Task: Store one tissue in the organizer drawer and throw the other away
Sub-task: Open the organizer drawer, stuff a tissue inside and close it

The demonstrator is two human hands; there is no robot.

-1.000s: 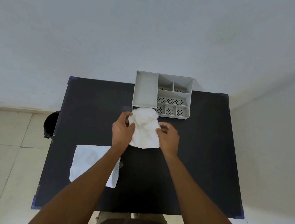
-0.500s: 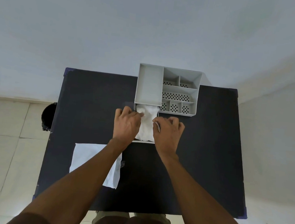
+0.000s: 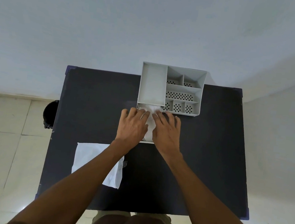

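A grey desk organizer (image 3: 152,86) stands at the table's far edge, and its drawer (image 3: 147,142) is pulled out toward me. A crumpled white tissue (image 3: 151,110) lies inside the drawer. My left hand (image 3: 132,126) and my right hand (image 3: 166,132) lie flat on that tissue, side by side with fingers spread, and cover most of it. A second white tissue (image 3: 86,158) lies flat on the table's near left part, partly hidden by my left forearm.
The black table (image 3: 202,155) stands against a pale wall. A black bin (image 3: 50,113) sits on the tiled floor by the table's left edge. The organizer's right side has several perforated compartments (image 3: 179,95).
My hands brought the crumpled tissue down from above the table into the drawer. The fingers went from pinching it to lying flat on it.
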